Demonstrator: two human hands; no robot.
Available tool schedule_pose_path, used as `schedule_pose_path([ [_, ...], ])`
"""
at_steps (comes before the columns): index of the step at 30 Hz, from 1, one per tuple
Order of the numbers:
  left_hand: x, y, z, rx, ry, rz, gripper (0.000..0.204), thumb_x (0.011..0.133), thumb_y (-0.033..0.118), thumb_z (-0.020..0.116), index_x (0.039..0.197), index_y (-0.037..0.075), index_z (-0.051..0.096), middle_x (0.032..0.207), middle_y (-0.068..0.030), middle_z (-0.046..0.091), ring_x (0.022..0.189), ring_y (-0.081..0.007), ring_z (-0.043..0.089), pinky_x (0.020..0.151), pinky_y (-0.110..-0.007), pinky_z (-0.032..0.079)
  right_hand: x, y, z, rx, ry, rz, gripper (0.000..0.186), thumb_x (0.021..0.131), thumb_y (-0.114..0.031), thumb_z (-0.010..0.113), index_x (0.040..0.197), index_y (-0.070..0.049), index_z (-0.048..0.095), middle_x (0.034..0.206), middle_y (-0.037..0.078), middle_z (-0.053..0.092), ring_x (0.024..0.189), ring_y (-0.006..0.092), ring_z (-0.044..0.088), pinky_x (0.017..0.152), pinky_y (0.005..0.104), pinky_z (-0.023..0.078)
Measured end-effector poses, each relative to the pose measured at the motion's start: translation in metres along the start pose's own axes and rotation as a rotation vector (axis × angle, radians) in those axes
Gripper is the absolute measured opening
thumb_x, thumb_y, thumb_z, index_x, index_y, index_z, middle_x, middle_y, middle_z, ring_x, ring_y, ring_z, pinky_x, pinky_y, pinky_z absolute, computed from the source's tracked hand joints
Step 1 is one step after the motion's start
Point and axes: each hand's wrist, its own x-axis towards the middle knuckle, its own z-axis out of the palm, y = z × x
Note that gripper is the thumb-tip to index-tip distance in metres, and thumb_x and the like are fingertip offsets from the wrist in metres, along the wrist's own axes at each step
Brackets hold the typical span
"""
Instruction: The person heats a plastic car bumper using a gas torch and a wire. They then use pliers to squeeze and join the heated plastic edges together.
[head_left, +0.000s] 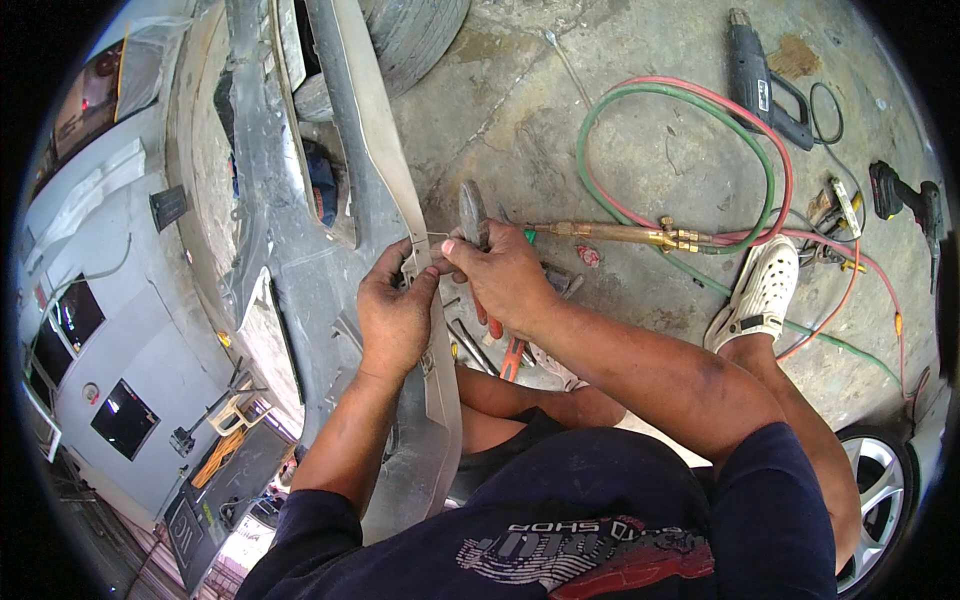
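A long grey plastic car bumper (375,150) with a pale edge runs from the far left down toward my lap. My left hand (395,315) is closed on that edge, thumb and fingers pinching it. Beside it, my right hand (505,275) wraps round a pair of pliers (471,205). The jaws point away from me, and orange-red handles show below the palm. My right thumb and forefinger come close to the bumper edge at a thin wire-like piece (437,235); whether they grip it is unclear.
Right of my hands lies a brass torch (620,234) with red and green hoses (580,150). A heat gun (755,85) and a cordless drill (905,205) lie farther right. Several hand tools (470,345) are under my right forearm. A tyre (415,45) stands at the far side.
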Motion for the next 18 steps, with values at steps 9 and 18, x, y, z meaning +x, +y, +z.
schedule_pose_path([
  [9, -0.004, 0.007, -0.002, -0.020, 0.010, -0.012, 0.036, 0.095, 0.002, 0.070, 0.130, -0.007, 0.068, 0.111, -0.0180, 0.078, 0.099, -0.0193, 0.073, 0.088, -0.031, 0.056, -0.001, 0.003, 0.008, -0.017, 0.047, -0.045, 0.024, 0.103, -0.021, 0.067, 0.106, 0.003, 0.067, 0.086, 0.012, 0.074, 0.054, 0.0139, 0.059, 0.048, 0.0321, 0.045],
  [18, -0.005, 0.008, -0.002, -0.022, 0.023, -0.017, 0.037, 0.095, 0.001, 0.070, 0.130, -0.009, 0.067, 0.107, -0.0176, 0.079, 0.094, -0.0184, 0.073, 0.085, -0.030, 0.057, 0.008, 0.023, 0.010, -0.271, 0.107, -0.218, 0.027, 0.100, -0.022, 0.070, 0.110, 0.004, 0.070, 0.086, 0.015, 0.076, 0.073, 0.0219, 0.071, 0.069, 0.0388, 0.056],
])
